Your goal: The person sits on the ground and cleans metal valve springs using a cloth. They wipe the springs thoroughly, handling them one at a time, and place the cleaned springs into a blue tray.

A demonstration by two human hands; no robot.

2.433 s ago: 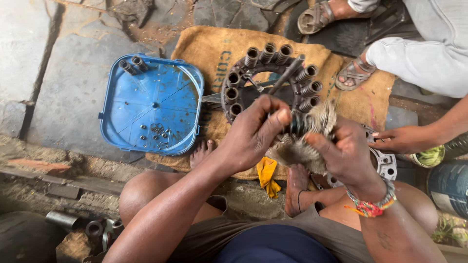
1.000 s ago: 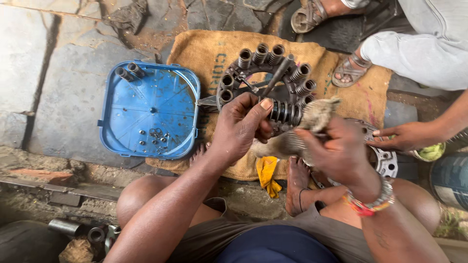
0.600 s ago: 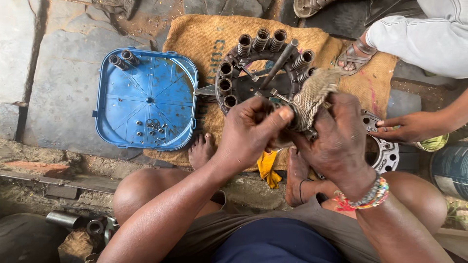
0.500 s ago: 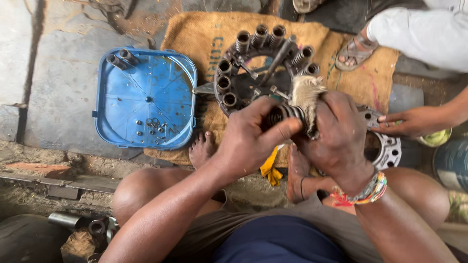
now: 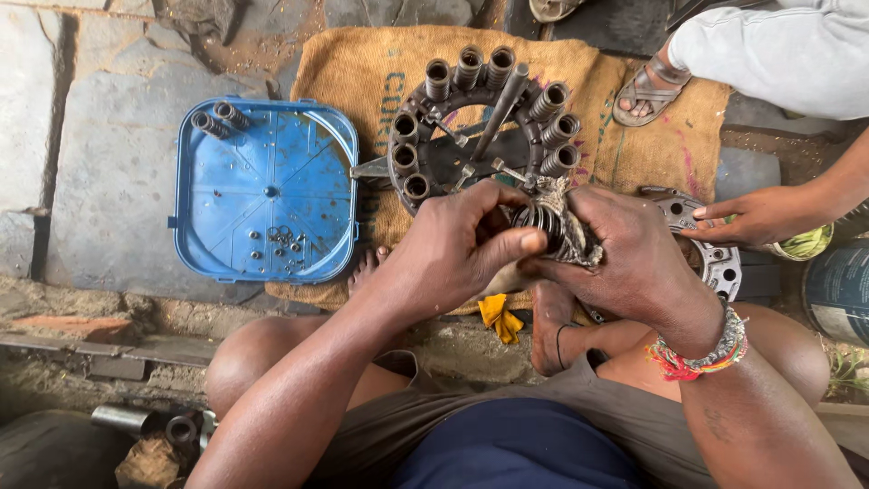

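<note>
Stone paving [image 5: 109,181], worn and dusty, fills the left of the frame, and a burlap sack [image 5: 362,63] is spread over it at the upper middle. On that sack lies a dark round clutch plate [image 5: 480,127] ringed with short metal cups, a long bolt resting across its open centre. Just below it, at the middle of the frame, the left hand [image 5: 453,254] and the right hand [image 5: 625,254] meet: both are closed around a coil spring [image 5: 539,219] wrapped in a frayed rag [image 5: 570,231], left thumb pressed along the spring, right fingers curled tight over the cloth. A beaded bracelet [image 5: 701,349] sits on the right wrist. To the left of the plate rests a blue plastic tray [image 5: 262,190] holding 2 cylinders in its upper corner and a scatter of small washers. A yellow scrap [image 5: 501,317] lies beneath the hands. At the right edge another person's hand [image 5: 760,215] touches a silver toothed ring [image 5: 715,258], and a sandalled foot [image 5: 647,91] stands on the sack above.
</note>
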